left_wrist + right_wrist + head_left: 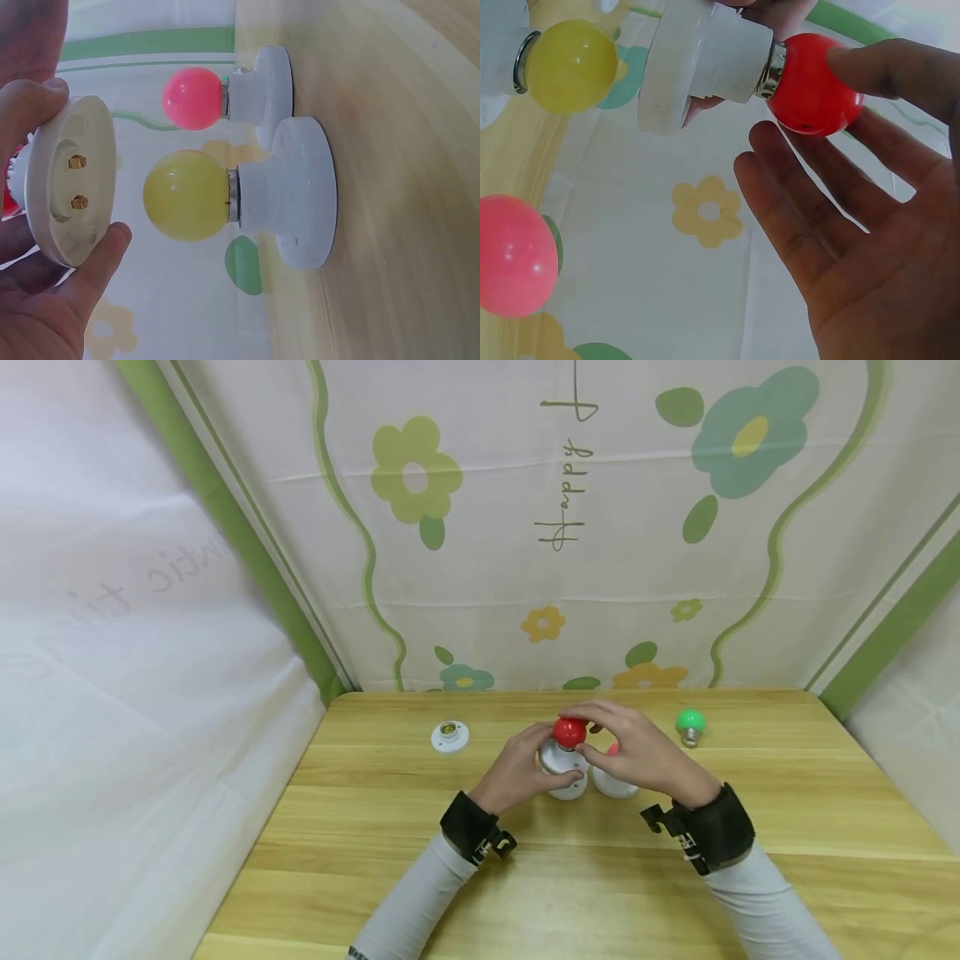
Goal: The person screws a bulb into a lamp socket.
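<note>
My left hand point(517, 768) holds a round white lamp socket point(101, 180) by its rim, above the table. Its underside, with two brass screws, faces the left wrist camera. A red bulb point(810, 86) sits in the socket's mouth, its metal collar partly showing. My right hand point(645, 752) pinches that bulb between thumb and fingers. Beneath the held socket, a yellow bulb point(187, 196) stands in a white socket point(307, 195) on the table; the head view hides this bulb. Beside it, a pink bulb point(193, 99) stands in another white socket point(615, 785).
On the wooden table point(360, 843), a socket without a bulb point(450, 737) lies to the left. A green bulb point(690, 727) lies at the back right. A flower-printed fabric wall point(480, 568) rises behind the table, with white fabric point(150, 693) at the left side.
</note>
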Demonstrator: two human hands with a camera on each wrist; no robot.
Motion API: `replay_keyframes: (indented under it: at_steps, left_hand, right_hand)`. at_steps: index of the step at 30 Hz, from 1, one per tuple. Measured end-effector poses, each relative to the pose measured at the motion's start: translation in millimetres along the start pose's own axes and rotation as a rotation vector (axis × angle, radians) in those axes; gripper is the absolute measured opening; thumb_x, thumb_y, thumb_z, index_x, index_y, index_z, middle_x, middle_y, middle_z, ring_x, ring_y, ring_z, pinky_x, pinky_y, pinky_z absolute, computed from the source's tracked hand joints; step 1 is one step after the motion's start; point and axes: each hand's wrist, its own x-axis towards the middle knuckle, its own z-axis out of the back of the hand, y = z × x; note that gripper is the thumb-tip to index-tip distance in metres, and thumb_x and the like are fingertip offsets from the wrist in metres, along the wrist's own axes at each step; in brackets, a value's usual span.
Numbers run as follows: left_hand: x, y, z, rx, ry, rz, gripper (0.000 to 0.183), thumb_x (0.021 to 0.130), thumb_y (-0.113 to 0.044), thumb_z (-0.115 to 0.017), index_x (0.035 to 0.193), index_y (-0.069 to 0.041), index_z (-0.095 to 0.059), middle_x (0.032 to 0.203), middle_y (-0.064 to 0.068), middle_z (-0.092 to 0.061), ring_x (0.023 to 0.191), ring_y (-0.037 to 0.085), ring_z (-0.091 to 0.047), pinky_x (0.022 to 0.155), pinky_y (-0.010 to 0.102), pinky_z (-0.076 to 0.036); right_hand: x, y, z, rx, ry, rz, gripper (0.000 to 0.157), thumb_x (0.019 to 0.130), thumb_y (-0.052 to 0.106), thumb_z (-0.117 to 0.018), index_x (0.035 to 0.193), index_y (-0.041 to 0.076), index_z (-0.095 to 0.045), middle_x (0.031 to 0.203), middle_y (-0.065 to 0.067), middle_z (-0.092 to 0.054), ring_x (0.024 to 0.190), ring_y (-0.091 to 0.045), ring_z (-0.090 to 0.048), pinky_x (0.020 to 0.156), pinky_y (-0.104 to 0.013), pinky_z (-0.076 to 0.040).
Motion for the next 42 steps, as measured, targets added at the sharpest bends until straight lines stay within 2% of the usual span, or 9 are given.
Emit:
replay_keyframes:
  at_steps: [11, 17, 22, 25, 27, 32, 37, 42]
  left_hand:
    - [1.5, -0.6, -2.2, -0.020, -0.029, -0.001, 0.065, 0.075, -0.027, -0.083, 0.132, -0.014, -0.053, 0.128, 0.001, -0.058, 0.109, 0.011, -0.056, 0.088, 0.022, -0.052]
    - [3.0, -1.0, -0.1, -0.002, -0.005, 0.007, 0.063, 0.080, -0.033, -0.078, 0.135, -0.018, -0.051, 0.129, -0.005, -0.055, 0.111, 0.004, -0.053, 0.091, 0.019, -0.049]
    - [3.1, -1.5, 1.2, 0.009, 0.002, 0.003, 0.060, 0.082, -0.036, -0.076, 0.134, -0.018, -0.052, 0.129, -0.004, -0.056, 0.112, 0.004, -0.053, 0.091, 0.019, -0.049]
    - [3.2, -2.0, 1.6, 0.015, 0.000, -0.004, 0.060, 0.082, -0.037, -0.075, 0.133, -0.018, -0.052, 0.128, -0.003, -0.057, 0.112, 0.004, -0.053, 0.092, 0.019, -0.048]
    - [2.9, -2.1, 1.5, 0.012, -0.001, -0.004, 0.059, 0.082, -0.037, -0.075, 0.133, -0.018, -0.052, 0.128, -0.004, -0.057, 0.111, 0.004, -0.053, 0.092, 0.019, -0.048]
    - [1.5, -1.1, -0.1, -0.017, -0.002, -0.002, 0.060, 0.082, -0.033, -0.075, 0.135, -0.020, -0.050, 0.128, -0.006, -0.056, 0.109, 0.003, -0.054, 0.091, 0.019, -0.049]
    - [0.7, -3.6, -1.4, -0.028, -0.029, -0.016, 0.062, 0.079, -0.026, -0.079, 0.134, -0.016, -0.052, 0.127, -0.001, -0.058, 0.107, 0.008, -0.056, 0.087, 0.021, -0.052]
    - [0.9, -17.5, 1.7, -0.041, -0.050, -0.014, 0.061, 0.076, -0.016, -0.082, 0.130, -0.008, -0.055, 0.124, 0.005, -0.060, 0.105, 0.014, -0.059, 0.086, 0.025, -0.054]
  right_hand:
    - [2, 0, 0.2, -0.060, -0.019, -0.082, 0.046, 0.082, 0.033, -0.076, 0.120, 0.011, -0.061, 0.114, 0.002, -0.062, 0.089, -0.010, -0.059, 0.070, -0.033, -0.056]
    - [3, 1, 0.8, -0.096, -0.014, -0.125, 0.046, 0.083, 0.043, -0.074, 0.117, 0.016, -0.060, 0.107, 0.008, -0.061, 0.087, -0.009, -0.058, 0.068, -0.027, -0.054]
    - [3, 1, 1.1, -0.086, -0.008, -0.132, 0.053, 0.084, 0.047, -0.071, 0.125, 0.016, -0.057, 0.113, 0.004, -0.061, 0.092, -0.011, -0.059, 0.068, -0.032, -0.056]
    - [3, 2, 1.5, -0.058, -0.003, -0.113, 0.058, 0.086, 0.043, -0.071, 0.134, 0.015, -0.052, 0.124, -0.001, -0.059, 0.097, -0.013, -0.059, 0.072, -0.035, -0.057]
    - [2, 2, 1.7, -0.025, 0.005, -0.088, 0.058, 0.087, 0.034, -0.071, 0.137, 0.014, -0.050, 0.130, -0.004, -0.057, 0.102, -0.014, -0.059, 0.077, -0.036, -0.056]
    - [1, 1, 1.2, 0.021, 0.013, -0.029, 0.053, 0.084, 0.013, -0.072, 0.134, 0.009, -0.055, 0.132, -0.007, -0.057, 0.113, -0.019, -0.056, 0.081, -0.040, -0.056]
    - [1, 1, 0.8, 0.006, -0.005, -0.016, 0.047, 0.083, 0.018, -0.075, 0.127, 0.008, -0.060, 0.125, -0.006, -0.061, 0.102, -0.016, -0.059, 0.076, -0.038, -0.057]
    - [1, 2, 0.5, -0.029, -0.014, -0.053, 0.046, 0.083, 0.030, -0.076, 0.122, 0.010, -0.061, 0.118, -0.001, -0.063, 0.092, -0.009, -0.059, 0.072, -0.034, -0.057]
